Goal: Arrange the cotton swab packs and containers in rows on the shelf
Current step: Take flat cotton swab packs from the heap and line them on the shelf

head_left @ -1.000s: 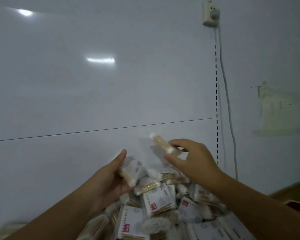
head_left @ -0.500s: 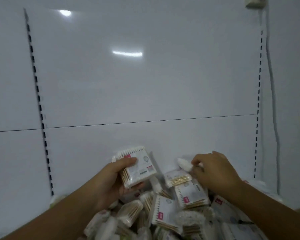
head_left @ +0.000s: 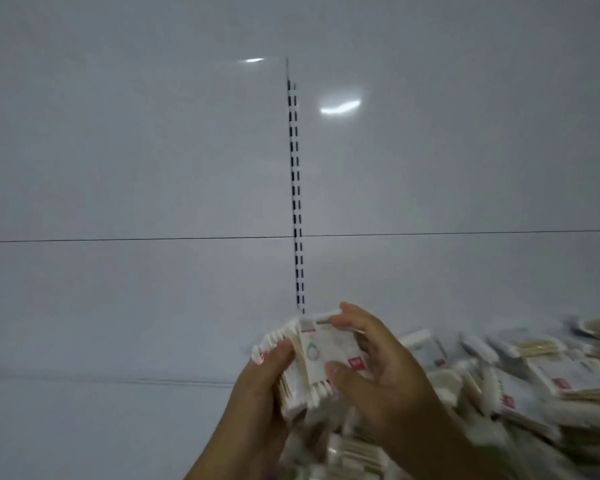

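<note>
Swab packs (head_left: 317, 355), several pressed together as a small stack, sit between both hands just above the shelf (head_left: 101, 427). The left hand (head_left: 264, 389) grips the stack from the left, its thumb curled over the upper edge. The right hand (head_left: 385, 372) pinches the front pack, with the thumb on its lower face and the fingers curled over its upper right corner. White tips and tan sticks show through the clear wrapping, and the front pack carries a white label (head_left: 326, 348) with a red mark. To the right, a loose pile (head_left: 534, 372) of the same packs covers the shelf. It is too blurred to tell whether any tubs lie in it. A slotted upright (head_left: 296, 202) runs down the white back panel (head_left: 118, 150) behind the hands.
</note>
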